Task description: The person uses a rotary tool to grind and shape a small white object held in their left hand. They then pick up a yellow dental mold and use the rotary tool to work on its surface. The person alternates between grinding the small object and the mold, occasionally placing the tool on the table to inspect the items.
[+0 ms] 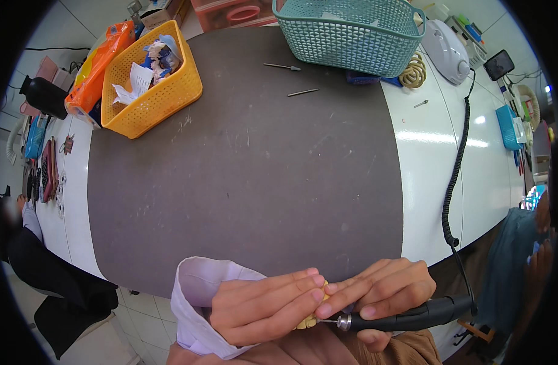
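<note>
At the near edge of the surface [428, 158], a bit [327, 320] facing a yellow piece [307, 323]

Close to the person's body, the left hand [264, 307] has its grip closed over the yellow piece, mostly covered by fingers; what shows slants down and leftward from between both hands' fingertips. The right hand [388, 286] wraps its grip round a black handpiece [422, 316]. That handpiece lies nearly crosswise, its long axis running left to right, the cord end slightly farther off. Its slender bit points left at the yellow piece, to which the left hand is nearer; whether the tip touches cannot be told. Beyond spreads a grey mat [248, 176], with a coiled black cord [459, 170] along the right. Farther still lie two loose bits [303, 93], then a teal basket [346, 45].
</note>
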`<state>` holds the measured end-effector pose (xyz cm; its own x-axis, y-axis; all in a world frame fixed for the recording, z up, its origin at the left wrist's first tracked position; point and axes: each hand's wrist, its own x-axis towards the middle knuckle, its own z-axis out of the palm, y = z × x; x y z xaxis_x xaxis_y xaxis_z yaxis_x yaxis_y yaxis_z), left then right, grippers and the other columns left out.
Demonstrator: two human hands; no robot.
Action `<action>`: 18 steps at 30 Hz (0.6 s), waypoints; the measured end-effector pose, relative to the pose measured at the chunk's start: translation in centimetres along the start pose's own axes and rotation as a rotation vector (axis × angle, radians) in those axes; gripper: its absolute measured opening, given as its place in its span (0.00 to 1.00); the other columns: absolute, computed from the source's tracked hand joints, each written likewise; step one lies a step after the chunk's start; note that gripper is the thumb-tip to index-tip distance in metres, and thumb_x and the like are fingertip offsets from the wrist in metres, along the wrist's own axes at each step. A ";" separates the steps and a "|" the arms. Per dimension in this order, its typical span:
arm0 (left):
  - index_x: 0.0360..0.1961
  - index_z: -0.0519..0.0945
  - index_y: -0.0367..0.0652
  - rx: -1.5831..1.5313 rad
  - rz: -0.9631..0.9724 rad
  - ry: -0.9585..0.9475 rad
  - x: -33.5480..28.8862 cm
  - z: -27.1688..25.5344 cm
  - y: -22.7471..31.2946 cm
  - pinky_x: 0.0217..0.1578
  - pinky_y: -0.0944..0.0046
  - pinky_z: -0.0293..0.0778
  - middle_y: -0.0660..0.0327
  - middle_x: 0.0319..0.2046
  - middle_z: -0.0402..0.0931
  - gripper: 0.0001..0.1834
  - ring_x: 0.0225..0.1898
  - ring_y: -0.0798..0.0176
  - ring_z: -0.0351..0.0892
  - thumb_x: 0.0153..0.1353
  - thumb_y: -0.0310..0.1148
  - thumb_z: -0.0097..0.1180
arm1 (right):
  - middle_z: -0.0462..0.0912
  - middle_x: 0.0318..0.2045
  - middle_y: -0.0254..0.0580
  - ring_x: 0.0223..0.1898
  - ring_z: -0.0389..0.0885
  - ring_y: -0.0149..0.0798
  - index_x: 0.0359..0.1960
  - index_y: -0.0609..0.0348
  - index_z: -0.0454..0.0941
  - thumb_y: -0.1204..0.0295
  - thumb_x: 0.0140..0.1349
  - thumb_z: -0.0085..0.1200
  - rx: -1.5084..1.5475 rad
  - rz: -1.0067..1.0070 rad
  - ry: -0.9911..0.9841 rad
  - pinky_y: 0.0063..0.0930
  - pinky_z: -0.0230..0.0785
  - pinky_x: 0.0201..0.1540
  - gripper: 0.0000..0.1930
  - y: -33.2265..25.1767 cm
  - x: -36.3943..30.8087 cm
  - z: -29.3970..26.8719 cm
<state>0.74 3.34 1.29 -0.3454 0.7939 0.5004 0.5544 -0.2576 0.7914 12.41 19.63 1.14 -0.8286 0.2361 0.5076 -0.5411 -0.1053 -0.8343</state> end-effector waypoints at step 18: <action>0.39 0.78 0.32 0.114 -0.015 0.071 -0.5 0.3 0.2 0.38 0.65 0.81 0.51 0.38 0.79 0.13 0.41 0.55 0.81 0.50 0.21 0.58 | 0.75 0.15 0.47 0.33 0.82 0.58 0.29 0.67 0.66 0.80 0.53 0.58 0.017 -0.014 -0.056 0.53 0.75 0.40 0.11 0.6 0.4 -0.1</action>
<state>1.30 3.04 1.05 -0.4046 0.7553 0.5156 0.6296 -0.1788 0.7560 11.72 19.73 0.86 -0.8271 0.1837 0.5311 -0.5550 -0.1185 -0.8233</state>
